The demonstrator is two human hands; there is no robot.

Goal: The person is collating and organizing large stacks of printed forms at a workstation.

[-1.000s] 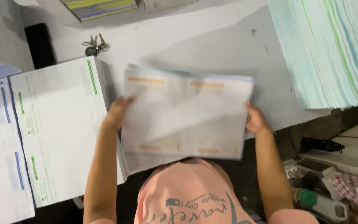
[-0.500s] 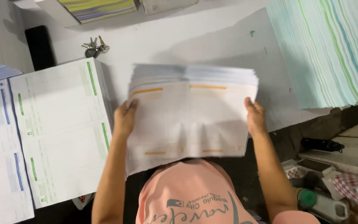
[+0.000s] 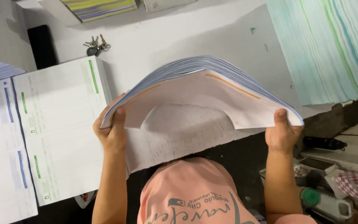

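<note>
I hold a thick stack of printed sheets with orange stripes, lifted off the white table and bowed upward in the middle. My left hand grips its left edge, thumb on top. My right hand grips its right edge the same way. The near edge of the stack curls up, showing the table surface beneath it. My salmon-pink shirt fills the bottom centre.
A pile of white forms with green stripes lies left of my left hand, with blue-striped forms beyond. A tall fanned pile of green and blue sheets sits at right. Keys and a black phone-like slab lie at the back left.
The stack has been raised from flat on the table and bent into an arch. Both hands have shifted outward to its side edges.
</note>
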